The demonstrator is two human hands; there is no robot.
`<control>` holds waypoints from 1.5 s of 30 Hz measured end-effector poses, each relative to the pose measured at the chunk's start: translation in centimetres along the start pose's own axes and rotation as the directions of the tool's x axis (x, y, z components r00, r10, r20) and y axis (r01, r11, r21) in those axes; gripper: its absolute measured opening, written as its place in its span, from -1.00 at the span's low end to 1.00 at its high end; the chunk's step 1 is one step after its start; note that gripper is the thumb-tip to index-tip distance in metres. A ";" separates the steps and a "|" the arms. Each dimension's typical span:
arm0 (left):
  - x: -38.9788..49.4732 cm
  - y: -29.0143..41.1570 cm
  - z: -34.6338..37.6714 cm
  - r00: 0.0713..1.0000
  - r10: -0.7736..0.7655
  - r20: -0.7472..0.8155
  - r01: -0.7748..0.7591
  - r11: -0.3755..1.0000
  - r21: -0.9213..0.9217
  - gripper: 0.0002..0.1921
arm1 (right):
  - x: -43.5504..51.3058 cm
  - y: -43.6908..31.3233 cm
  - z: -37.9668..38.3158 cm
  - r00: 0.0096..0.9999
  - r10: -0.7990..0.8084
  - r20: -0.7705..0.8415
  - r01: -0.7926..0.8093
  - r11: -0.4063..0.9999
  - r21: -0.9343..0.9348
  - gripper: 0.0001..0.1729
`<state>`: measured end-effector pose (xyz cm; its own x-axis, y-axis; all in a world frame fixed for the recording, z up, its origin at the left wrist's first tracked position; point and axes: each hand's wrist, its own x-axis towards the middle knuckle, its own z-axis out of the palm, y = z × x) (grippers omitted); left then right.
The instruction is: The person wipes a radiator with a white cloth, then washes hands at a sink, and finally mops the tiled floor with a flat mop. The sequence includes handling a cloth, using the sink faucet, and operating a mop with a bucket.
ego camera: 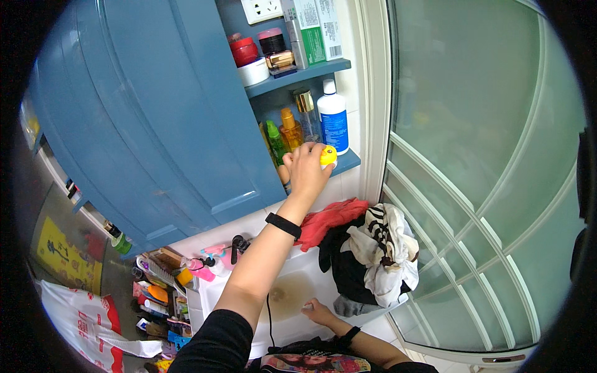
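My left hand (305, 170) reaches up to the lower shelf of the blue cabinet, its fingers around a small yellow duck-shaped item (329, 156) with a white lower part. Right beside it stands a white bottle with a blue label (335, 123). Behind the fingers are an amber bottle (291, 129) and a green bottle (275, 142). Lower down, my right hand (317, 311) is over the white sink (322, 279), fingers curled around something small and pale that I cannot identify. Brownish water (291, 296) lies in the basin.
Black and white clothes (385, 256) and a red cloth (336, 219) are heaped on the sink's right side. A frosted glass door (466, 116) stands at the right. Pump bottles (203, 269) and toiletries crowd the left. The blue cabinet door (154, 102) fills the upper left.
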<state>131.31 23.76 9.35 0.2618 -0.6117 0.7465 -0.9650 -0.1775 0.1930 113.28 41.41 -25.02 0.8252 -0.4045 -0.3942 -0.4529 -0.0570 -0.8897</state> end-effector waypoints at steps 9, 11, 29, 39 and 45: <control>-3.3 2.5 -3.8 0.970 0.208 -0.126 -0.226 0.962 -0.155 -0.59 | 0.4 -1.4 -1.0 0.978 -0.203 -0.055 0.197 0.976 -0.094 -0.52; -7.2 3.3 -6.1 0.954 0.298 -0.029 -0.289 0.895 -0.339 -0.63 | 1.1 -2.0 -1.5 0.941 -0.323 -0.096 0.320 0.946 -0.052 -0.57; -40.4 -4.8 -27.4 0.648 -0.740 0.182 0.753 0.585 -0.301 -0.81 | 2.9 -12.5 4.4 0.977 -0.184 -0.108 0.147 0.948 -0.281 -0.46; -47.4 -3.5 -29.4 0.499 -0.865 0.044 0.798 0.439 -0.412 -0.82 | 9.0 -2.0 5.6 0.942 0.272 -0.195 -0.282 0.959 -0.024 -0.46; -48.9 -3.7 -29.3 0.488 -0.868 0.087 0.805 0.409 -0.431 -0.79 | 7.8 -4.0 5.1 0.942 0.271 -0.200 -0.279 0.960 -0.013 -0.46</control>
<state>121.63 76.91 -9.21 0.9671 -0.2116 0.1412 -0.1902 -0.2328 0.9537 123.28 43.14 -25.73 0.5866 -0.5792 -0.5661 -0.6694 0.0466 -0.7414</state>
